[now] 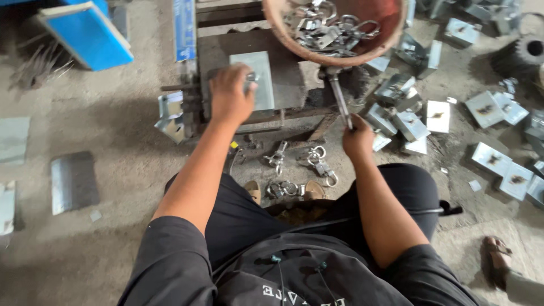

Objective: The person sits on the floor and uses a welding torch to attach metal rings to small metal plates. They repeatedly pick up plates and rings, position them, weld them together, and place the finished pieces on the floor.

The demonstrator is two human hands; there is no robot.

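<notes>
Left hand (pixel 231 93) at plate (pixel 254 76) edge

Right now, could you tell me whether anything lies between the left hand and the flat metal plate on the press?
Nothing visible does: the left hand already rests at the flat metal plate, fingers on its left edge. The right hand grips the lever handle.

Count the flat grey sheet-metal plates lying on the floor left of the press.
3: one lies beside the person's left arm, one sits at the left edge, and one below it is cut off by the frame. More may lie outside view.

Bowl (pixel 294 48) of metal clips cut off at top edge
</notes>
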